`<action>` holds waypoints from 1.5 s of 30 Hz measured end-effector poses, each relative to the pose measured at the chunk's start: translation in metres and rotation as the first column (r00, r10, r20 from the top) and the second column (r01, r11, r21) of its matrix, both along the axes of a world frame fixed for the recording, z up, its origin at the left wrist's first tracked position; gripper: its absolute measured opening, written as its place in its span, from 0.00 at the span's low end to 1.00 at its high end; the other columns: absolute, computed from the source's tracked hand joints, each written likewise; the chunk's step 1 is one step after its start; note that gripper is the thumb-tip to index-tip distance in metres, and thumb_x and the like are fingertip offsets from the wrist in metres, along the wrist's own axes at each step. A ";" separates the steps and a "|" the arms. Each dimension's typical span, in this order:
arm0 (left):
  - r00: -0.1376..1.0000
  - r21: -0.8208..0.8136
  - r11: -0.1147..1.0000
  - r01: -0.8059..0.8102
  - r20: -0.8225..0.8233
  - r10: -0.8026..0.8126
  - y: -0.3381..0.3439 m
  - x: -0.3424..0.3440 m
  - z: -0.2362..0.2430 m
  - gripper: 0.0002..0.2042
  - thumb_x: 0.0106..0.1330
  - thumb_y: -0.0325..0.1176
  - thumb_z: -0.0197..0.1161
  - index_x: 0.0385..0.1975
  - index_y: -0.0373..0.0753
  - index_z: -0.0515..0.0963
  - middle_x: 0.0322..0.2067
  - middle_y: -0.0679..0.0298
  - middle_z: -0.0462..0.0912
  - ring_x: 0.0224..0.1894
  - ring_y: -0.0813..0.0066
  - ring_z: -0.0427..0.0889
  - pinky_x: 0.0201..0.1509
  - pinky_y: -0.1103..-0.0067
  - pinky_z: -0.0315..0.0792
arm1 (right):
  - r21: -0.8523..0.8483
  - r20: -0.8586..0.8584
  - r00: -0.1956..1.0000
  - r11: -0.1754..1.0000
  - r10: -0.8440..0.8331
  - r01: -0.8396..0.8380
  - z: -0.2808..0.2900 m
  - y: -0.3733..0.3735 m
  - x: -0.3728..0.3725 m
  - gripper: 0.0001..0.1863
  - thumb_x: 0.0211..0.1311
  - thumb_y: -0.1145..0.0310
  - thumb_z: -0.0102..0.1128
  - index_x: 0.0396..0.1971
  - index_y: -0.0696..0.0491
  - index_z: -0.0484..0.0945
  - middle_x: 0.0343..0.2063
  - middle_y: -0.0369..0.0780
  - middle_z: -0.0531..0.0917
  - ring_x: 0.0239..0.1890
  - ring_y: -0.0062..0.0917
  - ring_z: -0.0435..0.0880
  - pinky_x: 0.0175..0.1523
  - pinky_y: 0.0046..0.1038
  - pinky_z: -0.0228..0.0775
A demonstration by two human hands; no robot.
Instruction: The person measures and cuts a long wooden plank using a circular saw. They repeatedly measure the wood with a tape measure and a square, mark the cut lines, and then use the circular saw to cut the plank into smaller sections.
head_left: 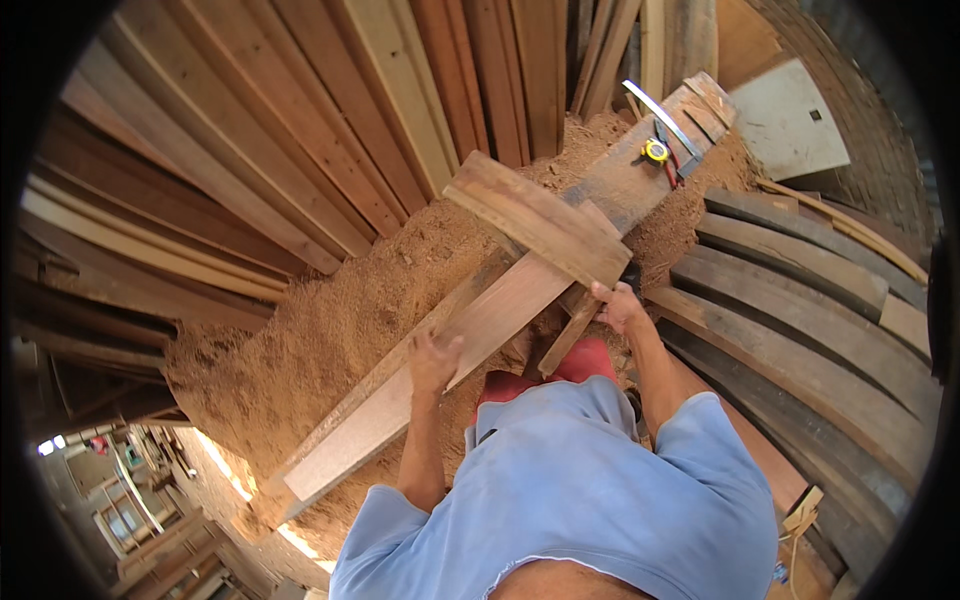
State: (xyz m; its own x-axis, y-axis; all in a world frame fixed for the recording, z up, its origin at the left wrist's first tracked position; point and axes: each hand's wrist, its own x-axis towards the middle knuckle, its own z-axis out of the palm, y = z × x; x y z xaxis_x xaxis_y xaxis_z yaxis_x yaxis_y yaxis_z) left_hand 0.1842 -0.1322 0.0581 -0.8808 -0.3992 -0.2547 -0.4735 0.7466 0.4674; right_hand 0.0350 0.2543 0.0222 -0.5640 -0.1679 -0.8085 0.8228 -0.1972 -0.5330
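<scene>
A long pale plank point(370, 410) runs diagonally from the lower left toward the upper right, lying along another timber. Across its upper part lies a shorter, darker brown board point(530, 215). My right hand point(622, 308) grips the near right end of that short board, thumb on top and the other fingers partly hidden. My left hand point(435, 362) is at the middle of the long plank, open, with its fingers spread and a little blurred. Whether it presses on the wood I cannot tell. A narrow wooden strip point(568, 335) slants below the short board, near my legs.
A yellow tape measure point(655, 151) and a hacksaw-like tool with a pale blade point(664, 118) lie on a dusty wide board point(625, 160). Sawdust point(340, 330) covers the ground. Planks lean at the upper left point(260, 120); more are stacked at right point(800, 290).
</scene>
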 end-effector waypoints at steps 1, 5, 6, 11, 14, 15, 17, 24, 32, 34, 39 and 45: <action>0.990 -0.004 0.991 0.132 0.049 -0.131 0.020 -0.023 0.000 0.41 0.57 0.60 0.70 0.64 0.35 0.71 0.58 0.43 0.76 0.63 0.45 0.72 0.67 0.54 0.64 | -0.010 0.013 0.999 0.999 -0.031 0.031 0.001 -0.013 0.011 0.25 0.69 0.64 0.67 0.61 0.56 0.72 0.52 0.42 0.80 0.55 0.40 0.80 0.58 0.55 0.75; 0.839 0.007 0.844 0.536 0.100 -0.534 0.105 -0.087 0.025 0.54 0.53 0.63 0.72 0.75 0.41 0.55 0.74 0.38 0.52 0.75 0.34 0.49 0.75 0.41 0.44 | -0.104 -0.025 0.984 0.979 -0.179 0.175 -0.003 -0.044 0.034 0.26 0.68 0.66 0.67 0.61 0.57 0.71 0.56 0.45 0.79 0.56 0.39 0.80 0.56 0.54 0.75; 0.789 0.004 0.798 0.603 0.145 -0.597 0.121 -0.096 0.033 0.55 0.53 0.62 0.72 0.76 0.42 0.52 0.75 0.37 0.47 0.76 0.31 0.44 0.75 0.39 0.41 | -0.125 -0.020 0.973 0.966 -0.229 0.225 -0.005 -0.051 0.033 0.25 0.68 0.67 0.67 0.61 0.58 0.72 0.56 0.45 0.79 0.56 0.39 0.80 0.56 0.53 0.75; 0.670 -0.063 0.669 0.740 0.155 -0.726 0.146 -0.111 0.024 0.53 0.49 0.54 0.76 0.76 0.52 0.56 0.76 0.36 0.40 0.76 0.22 0.33 0.72 0.32 0.34 | -0.135 -0.080 0.944 0.942 -0.321 0.309 -0.011 -0.059 0.022 0.21 0.66 0.68 0.69 0.55 0.58 0.77 0.47 0.41 0.83 0.48 0.32 0.84 0.51 0.46 0.81; 0.648 -0.103 0.642 0.759 0.027 -0.761 0.145 -0.113 0.004 0.48 0.48 0.50 0.77 0.74 0.59 0.63 0.76 0.36 0.40 0.76 0.22 0.32 0.72 0.32 0.33 | -0.131 -0.125 0.928 0.933 -0.350 0.335 -0.010 -0.060 0.020 0.19 0.63 0.71 0.70 0.51 0.63 0.80 0.47 0.42 0.85 0.46 0.29 0.84 0.53 0.32 0.76; 0.638 -0.100 0.635 0.766 -0.004 -0.770 0.146 -0.114 0.002 0.46 0.48 0.49 0.77 0.73 0.60 0.65 0.77 0.37 0.40 0.76 0.23 0.33 0.72 0.32 0.33 | -0.144 -0.120 0.919 0.922 -0.376 0.359 -0.008 -0.060 0.019 0.19 0.62 0.71 0.71 0.50 0.63 0.81 0.46 0.42 0.85 0.45 0.28 0.84 0.52 0.30 0.76; 0.628 -0.105 0.630 0.769 -0.057 -0.776 0.147 -0.117 -0.002 0.44 0.49 0.47 0.76 0.71 0.64 0.68 0.77 0.38 0.40 0.76 0.23 0.33 0.72 0.31 0.32 | -0.168 -0.112 0.898 0.899 -0.426 0.405 -0.003 -0.059 0.017 0.18 0.61 0.71 0.72 0.48 0.64 0.81 0.44 0.41 0.86 0.43 0.26 0.84 0.52 0.27 0.76; 0.642 -0.123 0.649 0.751 -0.093 -0.761 0.159 -0.119 -0.011 0.41 0.51 0.47 0.74 0.71 0.69 0.68 0.78 0.40 0.39 0.76 0.24 0.31 0.71 0.30 0.30 | -0.160 -0.192 0.901 0.918 -0.389 0.362 -0.007 -0.046 0.008 0.20 0.62 0.67 0.73 0.51 0.59 0.80 0.44 0.40 0.85 0.41 0.27 0.85 0.44 0.33 0.82; 0.649 -0.147 0.657 0.740 -0.103 -0.754 0.161 -0.118 -0.011 0.41 0.53 0.50 0.72 0.72 0.69 0.66 0.78 0.41 0.40 0.77 0.25 0.32 0.71 0.31 0.30 | -0.148 -0.185 0.930 0.944 -0.318 0.293 -0.001 -0.041 0.006 0.25 0.60 0.61 0.75 0.53 0.57 0.80 0.47 0.39 0.85 0.46 0.27 0.84 0.50 0.38 0.79; 0.646 -0.162 0.656 0.737 -0.116 -0.754 0.161 -0.118 -0.013 0.42 0.53 0.50 0.71 0.72 0.69 0.66 0.78 0.41 0.40 0.77 0.25 0.32 0.71 0.31 0.30 | -0.114 -0.146 0.946 0.955 -0.288 0.273 -0.005 -0.037 0.006 0.25 0.60 0.61 0.75 0.54 0.57 0.80 0.47 0.40 0.85 0.47 0.28 0.85 0.50 0.38 0.79; 0.644 -0.175 0.658 0.733 -0.135 -0.753 0.161 -0.117 -0.016 0.42 0.52 0.50 0.71 0.73 0.70 0.65 0.78 0.41 0.40 0.77 0.25 0.33 0.71 0.30 0.31 | -0.112 -0.152 0.958 0.967 -0.243 0.228 0.002 -0.035 0.000 0.26 0.61 0.62 0.75 0.55 0.57 0.78 0.48 0.42 0.85 0.48 0.31 0.86 0.52 0.40 0.81; 0.644 -0.169 0.655 0.736 -0.120 -0.755 0.161 -0.118 -0.016 0.43 0.52 0.49 0.72 0.73 0.70 0.64 0.78 0.41 0.40 0.76 0.24 0.33 0.71 0.30 0.31 | -0.101 -0.111 0.959 0.963 -0.261 0.251 0.008 -0.034 -0.004 0.26 0.60 0.67 0.73 0.56 0.60 0.78 0.47 0.44 0.85 0.45 0.31 0.86 0.47 0.37 0.81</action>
